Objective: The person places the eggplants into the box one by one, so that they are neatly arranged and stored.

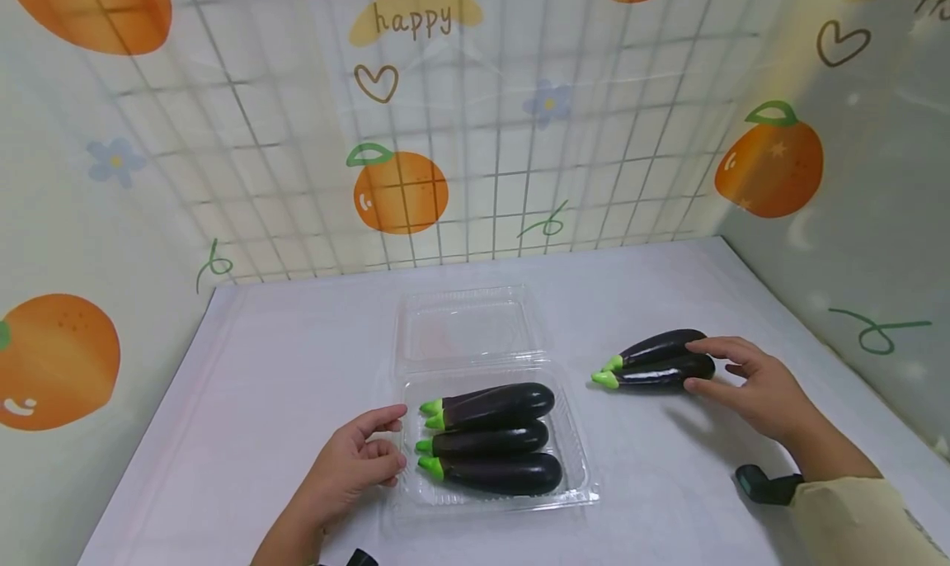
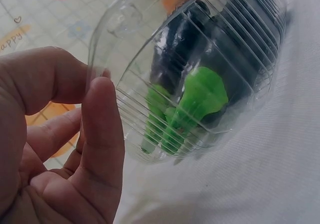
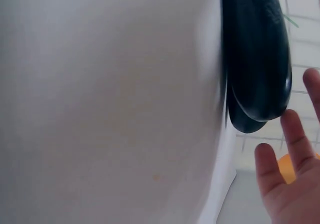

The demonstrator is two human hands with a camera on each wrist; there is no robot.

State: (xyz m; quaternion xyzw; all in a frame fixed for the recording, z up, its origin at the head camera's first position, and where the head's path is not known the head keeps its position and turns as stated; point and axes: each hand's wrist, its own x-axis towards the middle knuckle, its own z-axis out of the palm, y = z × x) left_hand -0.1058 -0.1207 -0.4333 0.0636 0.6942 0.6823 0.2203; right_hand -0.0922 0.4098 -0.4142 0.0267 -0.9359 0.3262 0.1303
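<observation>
A clear plastic clamshell box (image 1: 575,446) lies open at the center of the table, several dark eggplants (image 1: 497,475) with green stems side by side in its base. At its left edge, my left hand (image 1: 349,467) pinches the rim between thumb and index finger, as the left wrist view shows. Two more eggplants lie together to the right of the box, a rear one (image 1: 656,349) and a front one (image 1: 660,374). Over their rounded ends reaches my right hand (image 1: 760,389), fingers spread and thumb by the front eggplant (image 3: 260,58); in the right wrist view a fingertip is right at its end.
The box's transparent lid (image 1: 467,327) is folded back flat behind the base. A white cloth covers the table (image 1: 297,343). Behind it stands a wire grid (image 1: 475,162) under a printed sheet, and more printed sheeting (image 1: 876,244) encloses the sides.
</observation>
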